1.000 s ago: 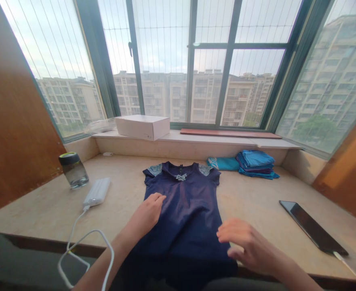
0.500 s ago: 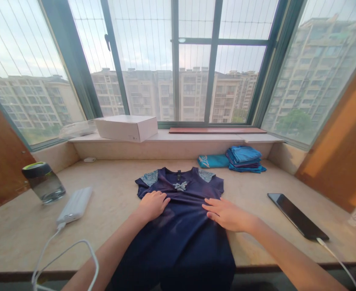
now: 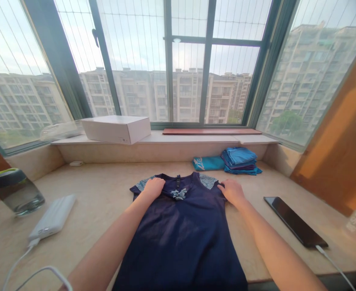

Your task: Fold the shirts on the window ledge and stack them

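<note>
A dark navy short-sleeved T-shirt (image 3: 184,226) lies spread face up, neckline away from me, its lower part running past the near edge of the view. Pale patterned patches mark its shoulders, and a bow-like ornament sits below the neck. My left hand (image 3: 154,188) is closed on the cloth by the left shoulder, its fingertips partly hidden. At the opposite sleeve, my right hand (image 3: 232,192) pinches the outer edge between thumb and fingers.
Folded blue clothes (image 3: 241,159) and a teal folded piece (image 3: 208,163) lie at the back. A phone (image 3: 294,221) with cable is right; a power bank (image 3: 53,216) and dark-lidded bottle (image 3: 15,192) are left. A white box (image 3: 117,128) stands on the sill.
Both hands have moved from flat on the shirt's middle up to its shoulders and closed there. The shirt's body looks smoother and wider. The view has shifted slightly to the right.
</note>
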